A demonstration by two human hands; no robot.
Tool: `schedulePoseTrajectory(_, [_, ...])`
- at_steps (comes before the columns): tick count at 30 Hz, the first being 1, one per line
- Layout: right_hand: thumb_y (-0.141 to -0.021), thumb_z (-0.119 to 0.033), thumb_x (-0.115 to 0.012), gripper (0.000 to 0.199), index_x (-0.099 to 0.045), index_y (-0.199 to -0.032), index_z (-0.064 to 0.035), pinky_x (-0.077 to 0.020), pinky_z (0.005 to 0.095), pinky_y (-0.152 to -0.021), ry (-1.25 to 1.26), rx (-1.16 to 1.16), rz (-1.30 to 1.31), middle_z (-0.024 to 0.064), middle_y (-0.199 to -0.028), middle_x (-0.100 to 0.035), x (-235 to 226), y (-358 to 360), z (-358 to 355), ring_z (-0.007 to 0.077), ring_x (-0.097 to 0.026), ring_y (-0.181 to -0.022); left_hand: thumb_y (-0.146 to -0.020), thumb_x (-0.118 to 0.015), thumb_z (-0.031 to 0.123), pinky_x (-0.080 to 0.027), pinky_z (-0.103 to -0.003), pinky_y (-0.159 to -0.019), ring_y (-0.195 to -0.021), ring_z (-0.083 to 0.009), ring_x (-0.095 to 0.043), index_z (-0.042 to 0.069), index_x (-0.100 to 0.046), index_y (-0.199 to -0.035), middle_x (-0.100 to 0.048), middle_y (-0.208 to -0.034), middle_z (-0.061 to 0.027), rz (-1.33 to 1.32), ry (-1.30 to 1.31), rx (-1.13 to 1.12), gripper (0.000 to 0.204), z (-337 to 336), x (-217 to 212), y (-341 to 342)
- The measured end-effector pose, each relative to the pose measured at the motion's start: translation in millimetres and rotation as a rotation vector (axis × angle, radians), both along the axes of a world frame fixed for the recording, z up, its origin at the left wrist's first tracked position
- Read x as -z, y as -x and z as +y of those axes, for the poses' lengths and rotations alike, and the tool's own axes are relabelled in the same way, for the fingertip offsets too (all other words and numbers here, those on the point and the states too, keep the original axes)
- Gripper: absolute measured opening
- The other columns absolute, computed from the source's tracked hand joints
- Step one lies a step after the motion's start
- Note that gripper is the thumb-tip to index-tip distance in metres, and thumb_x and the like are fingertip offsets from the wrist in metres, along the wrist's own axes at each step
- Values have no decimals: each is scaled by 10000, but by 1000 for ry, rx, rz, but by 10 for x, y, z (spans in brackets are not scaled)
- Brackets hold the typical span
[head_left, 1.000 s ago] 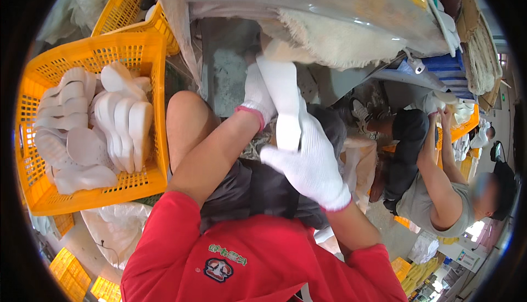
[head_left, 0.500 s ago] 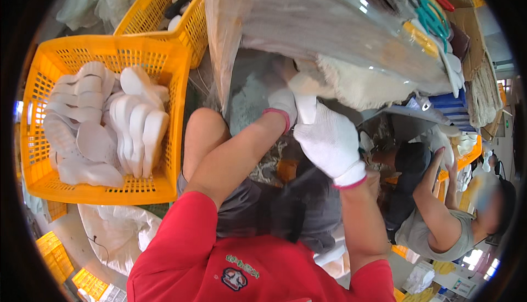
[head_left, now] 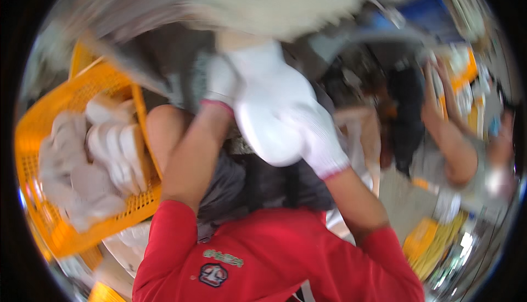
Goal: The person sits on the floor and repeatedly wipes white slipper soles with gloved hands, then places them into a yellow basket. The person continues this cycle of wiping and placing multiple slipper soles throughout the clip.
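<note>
A white shoe sole (head_left: 268,132), long and rounded at its near end, is held tilted above my lap. My right hand (head_left: 319,138), in a white knitted glove with a pink cuff, is closed around its right side near that rounded end. My left hand (head_left: 222,81), gloved the same way, lies against the left edge toward the far end. Its fingers are hidden and smeared by motion. Just past the sole's far end shows a blurred tan piece (head_left: 236,40) that I cannot make out.
To the left, a yellow plastic basket (head_left: 144,207) holds several white soles (head_left: 118,151). A sheet-covered pale pile (head_left: 263,8) overhangs the far side. At the right sits another person (head_left: 458,162), arms raised. Beside my right arm stands an open pale sack or box (head_left: 359,129).
My hands have moved left and nearer to me in the picture, bringing the sole more fully into view. The whole view has shifted and blurred, and the basket appears tilted and lower.
</note>
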State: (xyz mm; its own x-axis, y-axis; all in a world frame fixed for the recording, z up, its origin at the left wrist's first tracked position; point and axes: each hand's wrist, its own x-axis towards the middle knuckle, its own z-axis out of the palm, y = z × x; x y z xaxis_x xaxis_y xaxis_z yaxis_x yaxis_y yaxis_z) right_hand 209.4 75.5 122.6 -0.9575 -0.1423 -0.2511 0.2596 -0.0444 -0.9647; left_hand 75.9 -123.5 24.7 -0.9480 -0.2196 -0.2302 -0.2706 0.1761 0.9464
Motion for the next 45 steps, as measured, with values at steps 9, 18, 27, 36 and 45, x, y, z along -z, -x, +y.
schedulePoseTrajectory(9, [-1085,-134,-685,345,-708,-1392,22,-600,386,-1043,-261,754,-47,136,-1312,-761,925,-2256,1775,240,-718,-1214,-1080,-533,768,-587,-304,-885,-921,-134,-722,1,-716,-1431,-778,-1106,-62,-353,-275,427,864,322,96,-492])
schedulePoseTrajectory(18, [-1100,-231,-663,219,-725,-1205,-50,-578,339,-852,-633,361,-643,25,-1024,-691,1514,-2544,3177,199,-674,-957,-1081,-590,315,-598,-527,-755,-881,-360,-750,133,-719,-1055,-720,-917,-145,563,445,460,224,27,-743,-1136])
schedulePoseTrajectory(27, [-1091,-295,-677,238,-750,-1180,-87,-544,293,-717,-569,186,-807,3,-926,-669,1562,-1986,4401,147,-662,-858,-996,-732,503,-510,-429,-1117,-1296,-400,-689,-27,-570,-1508,-663,-1460,-309,-222,720,-1063,755,-3743,200,-2066])
schedulePoseTrajectory(36, [-1131,-292,-639,385,-735,-1404,-38,-543,296,-886,-611,-7,-359,40,-1176,-762,913,-344,2680,175,-714,-1040,-963,-743,621,-548,-384,-1046,-1203,-303,-723,-20,-707,-1360,-753,-1265,-195,-337,373,-396,755,-4370,145,-2611])
schedulePoseTrajectory(45, [-1081,-214,-645,270,-701,-971,27,-522,536,-788,-1205,-454,249,284,-960,-737,787,-67,1546,477,-703,-895,-998,-749,447,-592,-447,-925,-1047,-375,-740,57,-765,-1197,-748,-1108,-167,-128,1388,137,438,-3003,-984,-2598])
